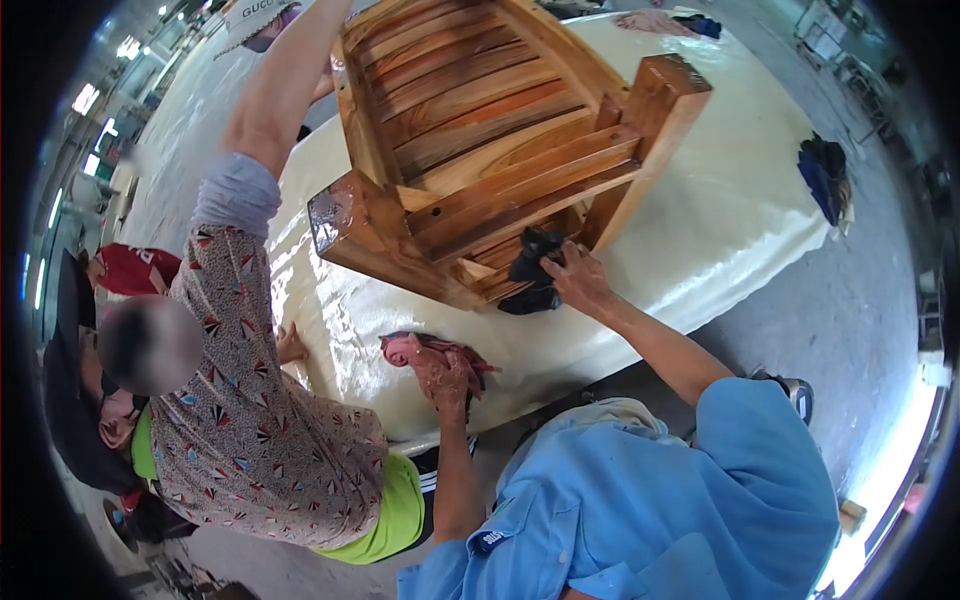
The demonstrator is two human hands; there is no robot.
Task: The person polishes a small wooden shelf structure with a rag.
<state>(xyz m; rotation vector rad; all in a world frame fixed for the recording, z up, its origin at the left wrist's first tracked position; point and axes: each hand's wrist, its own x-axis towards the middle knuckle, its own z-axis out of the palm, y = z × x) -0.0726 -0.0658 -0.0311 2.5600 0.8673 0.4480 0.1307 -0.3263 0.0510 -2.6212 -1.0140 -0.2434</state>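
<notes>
My left hand [441, 381] is closed on a crumpled red-pink cloth [402, 349] lying on the sheet-covered table. With the fingers of my right hand [581, 277] I grip a dark cloth [535, 262] against the lower slats of a wooden chair [480, 110]. The chair is tipped over on the table, its slats and thick legs showing a wet-looking shine. Part of the dark cloth hangs below the chair's near edge.
A co-worker in a patterned shirt [240, 400] stands close at my left, one arm raised along the chair. Shiny pale sheeting covers the table [720, 200]. Dark cloths [824, 180] hang at its right edge, and a pinkish cloth [655, 22] lies at the far end.
</notes>
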